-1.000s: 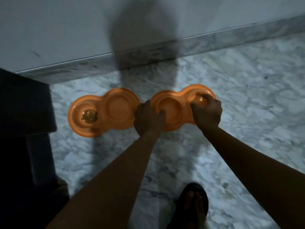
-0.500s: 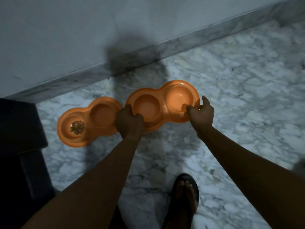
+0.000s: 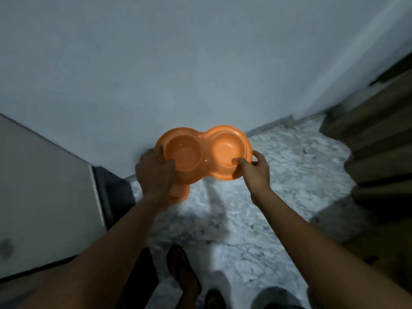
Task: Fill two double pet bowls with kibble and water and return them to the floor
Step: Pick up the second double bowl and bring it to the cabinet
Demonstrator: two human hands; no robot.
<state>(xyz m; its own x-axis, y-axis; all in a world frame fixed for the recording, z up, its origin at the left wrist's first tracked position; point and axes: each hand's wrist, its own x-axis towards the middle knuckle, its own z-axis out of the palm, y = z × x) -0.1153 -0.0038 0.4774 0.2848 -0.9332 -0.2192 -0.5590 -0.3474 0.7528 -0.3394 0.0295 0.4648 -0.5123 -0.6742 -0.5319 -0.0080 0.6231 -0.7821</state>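
We see a pale wall (image 3: 156, 63) filling the upper frame and a marble floor (image 3: 278, 186) below it. At centre, the orange double pet bowl (image 3: 205, 155) is held above the floor, its long axis running left to right, both wells facing up and empty. Our left hand (image 3: 156, 175) grips its left end, our right hand (image 3: 254, 170) its right rim, thumb inside. A second orange bowl (image 3: 181, 192) peeks out below the left hand.

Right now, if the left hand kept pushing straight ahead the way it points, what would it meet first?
Probably the pale wall behind the orange double bowl that the left hand holds; depth is unclear.
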